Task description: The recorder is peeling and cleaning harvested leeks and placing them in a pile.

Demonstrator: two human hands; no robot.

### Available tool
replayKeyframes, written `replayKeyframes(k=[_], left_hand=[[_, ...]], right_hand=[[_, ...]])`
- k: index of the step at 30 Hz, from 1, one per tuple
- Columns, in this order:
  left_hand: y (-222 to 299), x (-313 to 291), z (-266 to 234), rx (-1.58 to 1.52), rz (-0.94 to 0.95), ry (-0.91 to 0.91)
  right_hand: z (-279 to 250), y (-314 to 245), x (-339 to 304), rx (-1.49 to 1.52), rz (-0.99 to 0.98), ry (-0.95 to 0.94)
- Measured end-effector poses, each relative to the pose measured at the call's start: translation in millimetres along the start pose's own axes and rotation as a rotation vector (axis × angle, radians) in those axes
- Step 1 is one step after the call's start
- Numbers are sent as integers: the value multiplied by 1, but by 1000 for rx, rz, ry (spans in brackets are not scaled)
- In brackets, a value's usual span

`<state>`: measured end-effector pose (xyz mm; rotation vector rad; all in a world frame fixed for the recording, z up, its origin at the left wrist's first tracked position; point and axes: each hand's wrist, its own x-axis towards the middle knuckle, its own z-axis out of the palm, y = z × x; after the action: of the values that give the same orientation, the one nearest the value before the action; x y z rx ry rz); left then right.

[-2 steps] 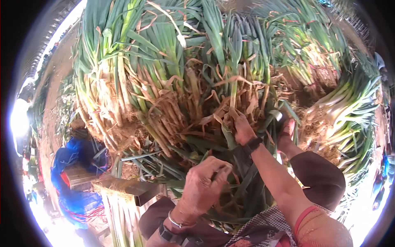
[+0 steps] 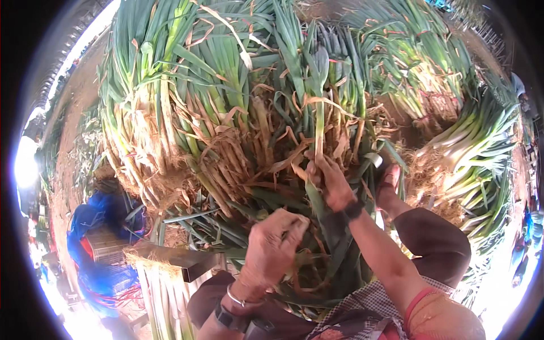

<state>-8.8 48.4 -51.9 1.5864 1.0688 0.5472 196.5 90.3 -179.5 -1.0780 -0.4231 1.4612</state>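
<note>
My right hand (image 2: 335, 186) is closed round the lower end of a green onion stalk (image 2: 320, 127), which stands upright with its leaves pointing away from me. Dry brown leaves (image 2: 306, 173) hang beside those fingers. Lower and to the left, my left hand (image 2: 273, 246) is held with its fingers curled together above my lap. Whatever it may pinch is hidden. Loose green leaves (image 2: 340, 260) lie under and between my hands. Ahead lies a broad heap of untrimmed green onions (image 2: 226, 136), with dry, rooty lower ends toward me.
Cleaned white stalks (image 2: 164, 294) lie at the lower left beside a metal box-like piece (image 2: 181, 258). Blue plastic sheeting (image 2: 93, 226) wraps a crate behind them. More onions with white stems (image 2: 470, 153) are piled at the right, near my bare foot (image 2: 388, 184).
My left hand has moved slightly left and up. The right hand stays at the stalk's lower end, its fingers shifted a little. The whole view has shifted slightly.
</note>
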Motion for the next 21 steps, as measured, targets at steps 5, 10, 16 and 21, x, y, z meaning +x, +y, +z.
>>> replayKeyframes(k=[5,10,16,21], left_hand=[[-13,17,4,-210,-23,122],[-18,35,27,-501,-220,73],[-24,27,72,-796,-194,28],[18,11,99,-1227,-55,65]], right_hand=[[7,-1,-121,280,42,-306],[10,-5,-233,114,204,-422],[-9,37,-285,-759,-131,-337],[-3,7,-277,-300,179,-312]])
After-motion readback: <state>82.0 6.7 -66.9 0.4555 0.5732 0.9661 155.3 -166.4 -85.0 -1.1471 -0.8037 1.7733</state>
